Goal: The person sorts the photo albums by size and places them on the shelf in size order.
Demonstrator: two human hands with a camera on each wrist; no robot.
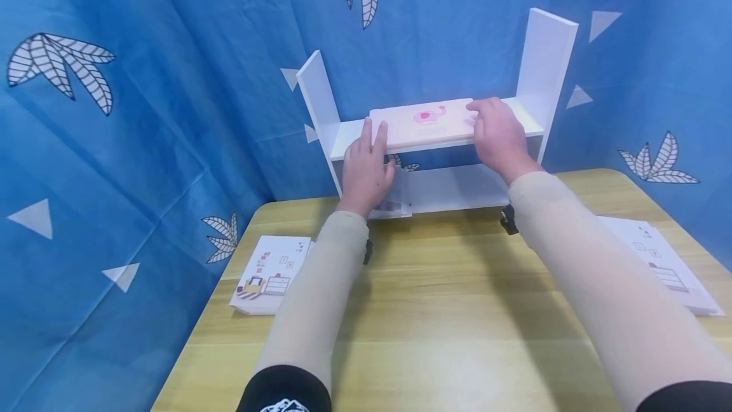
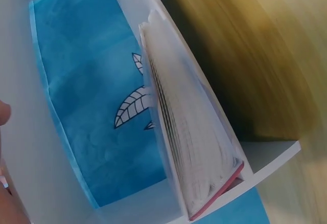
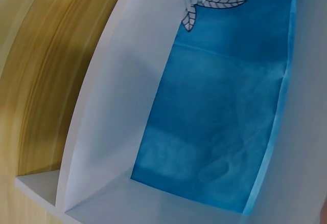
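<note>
Both hands are resting flat, fingers apart, on the pink book (image 1: 426,123) lying on the white shelf's (image 1: 532,126) upper board: left hand (image 1: 366,167) at its left end, right hand (image 1: 499,132) at the right (keeping pressure even should stop it skewing).

The head view is brightly and evenly lit from above. Soft shadows are cast beneath the forearms on the worktop (image 1: 457,310) and under the shelf (image 1: 434,138). No glare is noted. Focus is sharp at centre; barrel distortion is seen at the edges, where the sleeves are stretched. In both wrist views the wood is smeared by motion blur, straight shelf boards are bowed, and the book (image 2: 194,147) pages are softly rendered.
</note>
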